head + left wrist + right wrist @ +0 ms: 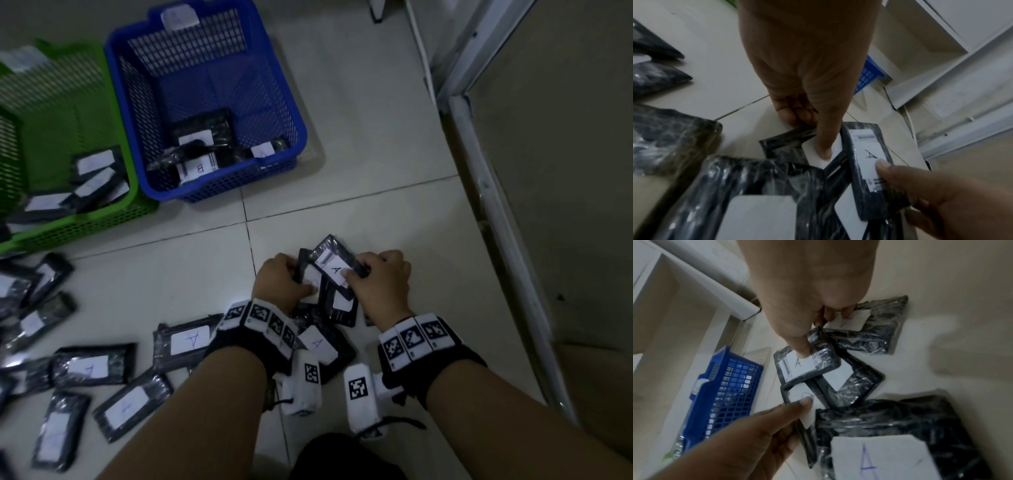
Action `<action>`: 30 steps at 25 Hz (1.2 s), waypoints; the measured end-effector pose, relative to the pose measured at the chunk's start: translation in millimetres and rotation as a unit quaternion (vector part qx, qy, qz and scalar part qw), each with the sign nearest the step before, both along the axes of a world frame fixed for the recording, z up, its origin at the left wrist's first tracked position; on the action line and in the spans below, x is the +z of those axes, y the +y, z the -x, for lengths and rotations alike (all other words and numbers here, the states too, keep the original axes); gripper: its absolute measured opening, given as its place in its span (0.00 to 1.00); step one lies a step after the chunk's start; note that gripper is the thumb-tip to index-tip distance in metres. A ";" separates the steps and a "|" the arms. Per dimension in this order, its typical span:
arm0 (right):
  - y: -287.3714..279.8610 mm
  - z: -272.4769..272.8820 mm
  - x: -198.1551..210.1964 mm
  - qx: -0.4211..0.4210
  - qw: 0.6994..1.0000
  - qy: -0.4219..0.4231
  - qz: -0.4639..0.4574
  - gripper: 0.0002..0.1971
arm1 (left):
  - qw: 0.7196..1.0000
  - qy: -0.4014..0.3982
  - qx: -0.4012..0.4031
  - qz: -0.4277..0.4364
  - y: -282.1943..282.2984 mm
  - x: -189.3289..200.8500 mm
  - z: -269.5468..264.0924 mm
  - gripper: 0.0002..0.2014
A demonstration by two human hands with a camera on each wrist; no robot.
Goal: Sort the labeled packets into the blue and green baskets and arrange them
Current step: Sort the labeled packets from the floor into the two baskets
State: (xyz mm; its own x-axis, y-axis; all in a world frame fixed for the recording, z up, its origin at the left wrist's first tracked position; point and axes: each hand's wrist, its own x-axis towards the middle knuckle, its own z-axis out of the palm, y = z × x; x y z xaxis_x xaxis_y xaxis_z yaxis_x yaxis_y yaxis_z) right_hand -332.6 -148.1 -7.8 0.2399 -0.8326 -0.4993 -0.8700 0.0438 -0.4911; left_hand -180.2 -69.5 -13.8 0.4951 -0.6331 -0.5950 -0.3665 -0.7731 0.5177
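1. Right thumb [882,165] pressed on the white paper label of a black plastic-wrapped packet marked "A" [334,265], other fingers curled under its edge; right hand [378,279] thus clamped on that packet, probably so the letter stays readable.
2. Left thumb [804,402] flat on the white label of a second black wrapped packet [306,274], a round blue mark half covered by the nail, letter not readable; left hand [279,281] pinching it, fingers folded beneath.
3. Both packets lifted just above the white tiled floor [359,144], overlapping and touching at one corner, seemingly being compared or pulled apart.
4. Directly beneath, nearer the person than the held "A" packet, a small heap of black labelled packets [317,342], one showing "A".
5. Left of the held "A" packet, many loose black packets [90,368] scattered flat, labels up, several reading "A": much sorting judged undone.
6. Beyond the held "A" packet and to its left, the blue perforated plastic basket [205,185] with a few packets, one labelled "B"; touching its left side, the green perforated plastic basket [85,222] with several leaning packets, letters too blurred to read.
7. Right of the held "A" packet, a white metal frame [486,192].
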 end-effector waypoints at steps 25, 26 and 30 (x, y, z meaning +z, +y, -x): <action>-37.6 -276.1 62.4 0.061 0.943 -0.317 0.082 0.14 | 0.929 -0.181 0.214 0.241 61.6 73.8 -273.6 0.25; -37.8 -278.3 60.0 0.049 0.941 -0.325 0.080 0.13 | 0.929 -0.179 0.211 0.245 65.3 71.6 -278.4 0.24; -45.6 -274.0 55.6 0.007 0.936 -0.338 0.095 0.12 | 0.919 -0.166 0.239 0.264 68.3 65.8 -281.5 0.18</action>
